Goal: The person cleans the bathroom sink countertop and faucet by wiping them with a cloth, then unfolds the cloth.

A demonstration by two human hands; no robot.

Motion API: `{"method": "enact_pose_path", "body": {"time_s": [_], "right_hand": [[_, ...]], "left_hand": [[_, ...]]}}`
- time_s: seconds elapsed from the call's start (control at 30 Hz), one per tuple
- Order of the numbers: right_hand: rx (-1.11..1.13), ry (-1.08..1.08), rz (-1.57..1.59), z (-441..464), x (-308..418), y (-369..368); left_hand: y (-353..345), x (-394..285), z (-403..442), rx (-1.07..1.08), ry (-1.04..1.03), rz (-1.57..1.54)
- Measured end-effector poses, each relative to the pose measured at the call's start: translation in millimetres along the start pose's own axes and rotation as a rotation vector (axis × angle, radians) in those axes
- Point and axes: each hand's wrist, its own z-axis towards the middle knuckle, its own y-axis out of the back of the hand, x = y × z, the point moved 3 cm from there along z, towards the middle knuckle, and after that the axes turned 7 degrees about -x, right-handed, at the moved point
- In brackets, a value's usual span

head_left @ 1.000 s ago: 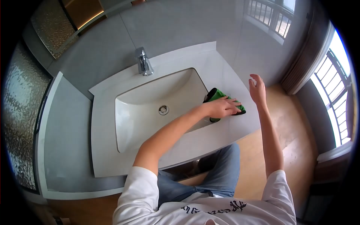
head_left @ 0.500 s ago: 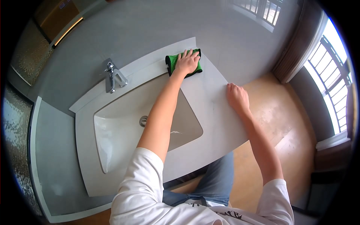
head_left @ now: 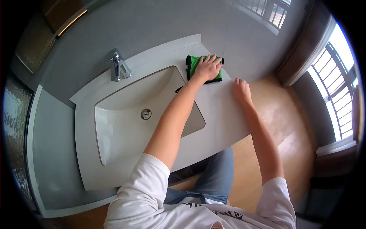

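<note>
My left hand [head_left: 208, 69] lies flat, fingers spread, on a green cloth with black edges [head_left: 217, 76], pressing it against the white countertop [head_left: 223, 110] near the back right corner. Part of the cloth is hidden beneath the palm. A small dark loop shows by the sink rim, under my left forearm. At the counter's right edge, my right hand [head_left: 241, 91] is closed, its fingers curled and nothing visible in them. The white sink [head_left: 126, 122] with its round drain [head_left: 146, 114] is left of my left forearm.
A chrome faucet [head_left: 120, 68] stands behind the sink. Grey wall panels [head_left: 164, 19] rise behind the counter. On the right are a wooden floor [head_left: 282, 114], a brown curtain [head_left: 303, 49] and a barred window [head_left: 337, 76]. A textured glass panel [head_left: 15, 126] is at the far left.
Since a second ago my left hand and the cloth have moved from the right of the sink to the back right corner, shifting slightly right lately. My right hand has closed and come to the counter edge.
</note>
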Motion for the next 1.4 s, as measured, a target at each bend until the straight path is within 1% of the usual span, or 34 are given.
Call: {"method": "enact_pose_path", "body": {"time_s": [0.07, 0.1, 0.17, 0.2, 0.27, 0.3, 0.33, 0.4, 0.43, 0.47, 0.57, 0.6, 0.67, 0.73, 0.8, 0.83, 0.87, 0.9, 0.93, 1.1, 1.17, 1.2, 1.27, 1.33, 1.4], "right_hand": [[-0.14, -0.016, -0.01, 3, -8, -2], [-0.135, -0.005, -0.007, 3, -2, 5], [-0.121, -0.302, 0.163, 2, 5, 19], [-0.113, -0.296, 0.168, 4, 2, 15], [-0.057, -0.055, -0.011, 14, -15, -10], [-0.038, 0.076, -0.046, 17, -23, -21], [-0.024, 0.083, -0.036, 15, -20, -20], [0.001, 0.073, -0.051, 12, -13, -14], [0.032, 0.031, -0.075, 11, -6, -8], [0.038, 0.046, -0.069, 10, 2, 0], [0.096, -0.084, -0.068, 1, 19, 17], [0.107, -0.076, -0.061, 4, 19, 16], [0.102, -0.087, -0.083, 6, 12, 12], [0.1, -0.129, -0.074, 5, 17, 16], [0.101, -0.072, -0.101, 8, 13, 13], [0.1, -0.026, -0.106, 11, 7, 10], [0.121, 0.062, -0.161, 12, 5, 8], [0.096, -0.012, -0.126, 14, 1, 7], [0.138, 0.031, -0.13, 18, -4, 2], [0.11, 0.057, -0.155, 19, -6, 2], [0.131, 0.053, -0.161, 20, -6, 1], [0.145, 0.041, -0.174, 21, -7, 0], [0.14, 0.07, -0.192, 21, -10, -1], [0.115, 0.078, -0.205, 21, -9, -1], [0.132, 0.051, -0.207, 20, -7, 1]], "left_hand": [[9, -19, -26, 0.005, -0.041, -0.027], [14, -29, -41, 0.009, -0.072, -0.036], [23, -50, -71, 0.021, -0.143, -0.068], [30, -61, -88, 0.049, -0.193, -0.082], [38, -82, -123, 0.064, -0.294, -0.095], [42, -92, -139, 0.032, -0.3, -0.085], [46, -99, -155, 0.003, -0.306, -0.074], [60, -108, -181, 0.013, -0.303, -0.094], [72, -114, -194, 0.053, -0.336, -0.083], [80, -118, -206, 0.091, -0.368, -0.074], [105, -128, -250, 0.089, -0.336, -0.044], [115, -130, -262, 0.101, -0.327, -0.015], [128, -132, -292, 0.075, -0.273, 0.005], [150, -133, -319, 0.049, -0.114, 0.09], [166, -127, -346, 0.025, -0.027, 0.113], [177, -120, -359, 0.008, 0.061, 0.151], [189, -112, -373, -0.011, 0.149, 0.187], [206, -97, -394, -0.011, 0.257, 0.243], [228, -79, -422, -0.017, 0.385, 0.301], [290, -12, -518, -0.038, 0.734, 0.599], [305, 6, -541, -0.032, 0.894, 0.645], [306, 9, -541, -0.029, 0.896, 0.646], [304, 14, -540, 0.056, 1.075, 0.738], [294, 12, -531, -0.06, 1.052, 0.721], [284, -4, -510, 0.007, 1.021, 0.638]]}}
